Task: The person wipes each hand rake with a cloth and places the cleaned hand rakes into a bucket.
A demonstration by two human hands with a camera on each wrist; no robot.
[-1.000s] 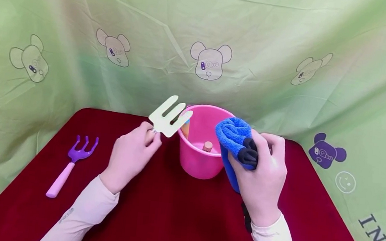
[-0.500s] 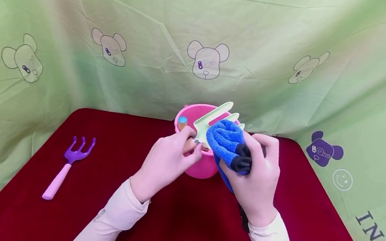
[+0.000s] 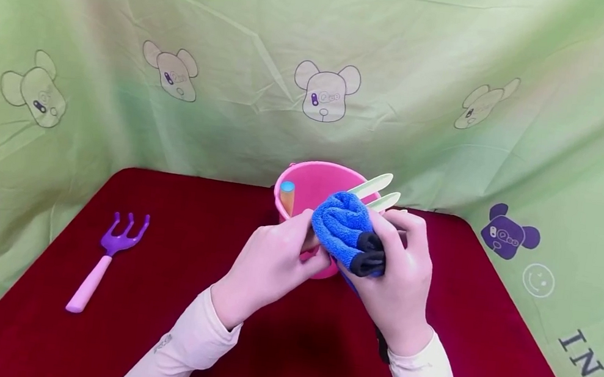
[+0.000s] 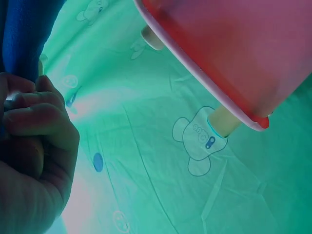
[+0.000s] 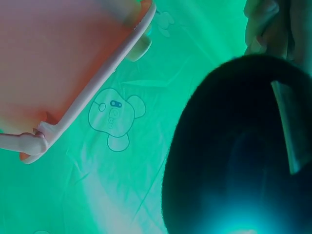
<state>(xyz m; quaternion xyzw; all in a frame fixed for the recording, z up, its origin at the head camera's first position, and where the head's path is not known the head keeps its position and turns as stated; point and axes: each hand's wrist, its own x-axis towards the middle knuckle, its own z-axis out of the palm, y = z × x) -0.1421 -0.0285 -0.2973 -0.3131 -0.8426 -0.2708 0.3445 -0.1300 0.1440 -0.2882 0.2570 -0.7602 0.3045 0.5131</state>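
Note:
In the head view a pale green garden hand fork (image 3: 383, 201) lies between my two hands, mostly covered by a folded blue towel (image 3: 341, 220) with black trim. My left hand (image 3: 266, 264) grips the fork's short wooden handle close to the towel; in the left wrist view the fingers curl round it. With my right hand (image 3: 403, 279) I hold the towel around the fork's head. Tine tips poke out past the towel on the far side. Both hands are in front of and over the near rim of a pink bucket (image 3: 321, 178).
Inside the bucket a wooden handle with a blue end (image 3: 287, 196) leans on the left wall. A purple three-pronged hand rake (image 3: 108, 261) with a pink handle lies on the red tablecloth (image 3: 284, 358) at left. Green printed curtains (image 3: 242, 16) surround the table.
My left hand has moved right with the fork, bringing its head from left of the bucket into the towel. The right hand and towel have shifted slightly left.

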